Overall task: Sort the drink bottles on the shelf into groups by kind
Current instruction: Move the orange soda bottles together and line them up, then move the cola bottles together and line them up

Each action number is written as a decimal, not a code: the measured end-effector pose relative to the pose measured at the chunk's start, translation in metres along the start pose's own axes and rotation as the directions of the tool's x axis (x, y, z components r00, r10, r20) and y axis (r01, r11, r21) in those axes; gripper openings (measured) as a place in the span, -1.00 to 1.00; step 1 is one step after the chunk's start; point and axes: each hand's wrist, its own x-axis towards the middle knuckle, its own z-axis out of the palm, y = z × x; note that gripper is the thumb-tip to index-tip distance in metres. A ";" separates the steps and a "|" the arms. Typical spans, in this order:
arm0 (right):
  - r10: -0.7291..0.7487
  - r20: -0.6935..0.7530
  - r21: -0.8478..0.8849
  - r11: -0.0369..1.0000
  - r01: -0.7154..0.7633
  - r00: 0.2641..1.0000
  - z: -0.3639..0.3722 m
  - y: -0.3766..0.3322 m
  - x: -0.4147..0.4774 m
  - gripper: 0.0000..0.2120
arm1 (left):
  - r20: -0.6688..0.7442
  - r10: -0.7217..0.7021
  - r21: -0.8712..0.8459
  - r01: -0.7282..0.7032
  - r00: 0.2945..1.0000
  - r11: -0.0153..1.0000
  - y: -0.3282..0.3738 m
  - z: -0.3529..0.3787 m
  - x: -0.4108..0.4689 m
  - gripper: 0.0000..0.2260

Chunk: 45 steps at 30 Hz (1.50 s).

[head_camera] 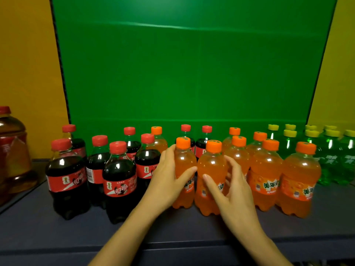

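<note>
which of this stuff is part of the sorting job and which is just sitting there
Job: cola bottles, orange bottles, green bottles, shelf.

Just there: big jug at the left, green board behind.

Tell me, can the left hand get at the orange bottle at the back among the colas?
Probably not directly: the left hand grips a front orange bottle, and a cola bottle stands before the back orange bottle. Only its cap looks free.

A red-capped amber jug [12, 150] stands beside a green board [192, 73].
</note>
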 end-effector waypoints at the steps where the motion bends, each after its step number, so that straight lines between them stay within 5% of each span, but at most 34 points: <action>1: -0.008 0.038 -0.070 0.997 0.010 0.999 -0.006 -0.003 0.002 -0.32 | -0.002 -0.002 0.019 0.002 1.000 1.000 0.001 -0.001 0.001 -0.41; 7: -0.059 0.268 -0.527 0.827 0.198 0.961 -0.051 -0.043 0.022 -0.32 | -0.107 0.121 0.224 -0.095 0.987 0.970 0.026 -0.013 0.003 -0.27; 11: -0.253 0.234 -0.511 0.789 0.340 0.939 -0.080 -0.077 0.051 -0.49 | -0.179 0.221 0.259 -0.171 0.959 0.951 0.054 -0.038 0.030 -0.54; 14: -0.278 0.266 -0.407 0.836 0.369 0.923 -0.084 -0.085 0.094 -0.62 | -0.035 0.170 0.421 -0.140 0.985 0.896 0.063 -0.054 0.067 -0.58; 20: -0.040 0.510 -0.459 0.832 0.312 0.859 -0.060 -0.065 0.173 -0.49 | 0.229 -0.090 0.641 -0.081 0.969 0.763 0.050 -0.058 0.135 -0.32; 24: 0.229 0.633 -0.579 0.774 0.256 0.739 -0.041 -0.052 0.199 -0.34 | 0.424 -0.275 0.688 -0.110 0.863 0.717 0.025 -0.046 0.161 -0.21; 31: 0.402 0.731 -0.621 0.727 0.294 0.551 -0.015 -0.019 0.224 -0.54 | 0.623 -0.289 0.604 -0.213 0.727 0.768 -0.010 -0.027 0.187 -0.55; 45: 0.286 0.735 -0.601 0.695 0.395 0.615 0.004 -0.015 0.227 -0.45 | 0.651 -0.197 0.560 -0.288 0.733 0.777 -0.013 -0.016 0.192 -0.49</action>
